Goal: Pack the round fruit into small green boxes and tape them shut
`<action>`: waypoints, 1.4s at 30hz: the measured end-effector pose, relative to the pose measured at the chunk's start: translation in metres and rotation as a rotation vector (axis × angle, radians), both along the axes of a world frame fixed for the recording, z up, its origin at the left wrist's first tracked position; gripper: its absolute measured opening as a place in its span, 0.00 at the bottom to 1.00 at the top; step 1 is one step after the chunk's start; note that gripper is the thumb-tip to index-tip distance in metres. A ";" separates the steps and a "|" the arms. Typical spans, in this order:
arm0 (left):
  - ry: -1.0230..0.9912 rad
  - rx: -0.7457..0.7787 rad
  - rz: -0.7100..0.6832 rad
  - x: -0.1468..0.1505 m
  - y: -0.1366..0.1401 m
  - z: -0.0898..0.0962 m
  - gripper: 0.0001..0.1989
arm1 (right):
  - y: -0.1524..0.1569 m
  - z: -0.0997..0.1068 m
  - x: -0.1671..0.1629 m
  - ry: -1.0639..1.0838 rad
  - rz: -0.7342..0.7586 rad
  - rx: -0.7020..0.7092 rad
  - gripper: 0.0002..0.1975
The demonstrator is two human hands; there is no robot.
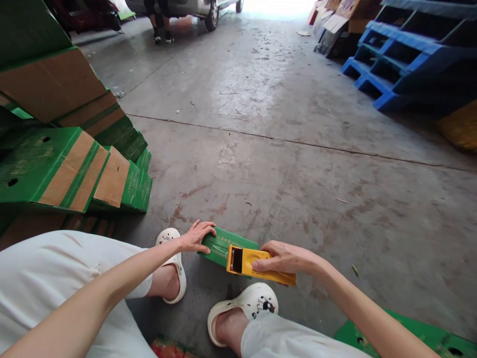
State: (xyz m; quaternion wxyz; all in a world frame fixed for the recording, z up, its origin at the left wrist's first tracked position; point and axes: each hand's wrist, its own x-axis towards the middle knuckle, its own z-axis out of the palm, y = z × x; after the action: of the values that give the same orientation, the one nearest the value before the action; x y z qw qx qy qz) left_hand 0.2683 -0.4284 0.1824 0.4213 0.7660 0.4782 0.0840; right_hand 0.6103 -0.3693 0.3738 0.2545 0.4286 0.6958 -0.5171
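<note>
Green box [224, 240] was on the grey floor [298, 194], just ahead of the white shoes [255, 297], its left end held in the left grip [196, 236]. The right grip [286, 256] was wrapped around a yellow tool [248, 260], whose front end overlapped the box's right part in view.

Blue pallets [410, 41] stand near cardboard boxes [357, 9] and, probably, a yellow sack [462, 127].
</note>
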 end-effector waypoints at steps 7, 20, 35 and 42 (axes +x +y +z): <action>0.039 0.099 -0.008 -0.003 0.004 -0.011 0.32 | 0.000 -0.018 0.005 -0.031 -0.012 -0.015 0.31; 0.159 0.342 -0.084 -0.002 0.000 -0.011 0.31 | 0.000 -0.030 0.007 -0.083 0.009 0.040 0.31; 0.277 0.393 -0.119 0.007 -0.004 0.001 0.34 | -0.002 -0.045 -0.002 -0.177 0.018 0.107 0.26; 0.299 0.416 -0.117 0.016 -0.012 0.000 0.48 | -0.002 -0.048 0.001 -0.152 -0.006 0.089 0.26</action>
State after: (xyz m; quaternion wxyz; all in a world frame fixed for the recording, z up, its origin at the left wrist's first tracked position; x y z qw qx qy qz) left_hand 0.2838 -0.4399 0.1826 0.1834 0.8664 0.4626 0.0417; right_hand 0.6116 -0.3712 0.3258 0.2855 0.4795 0.6956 -0.4524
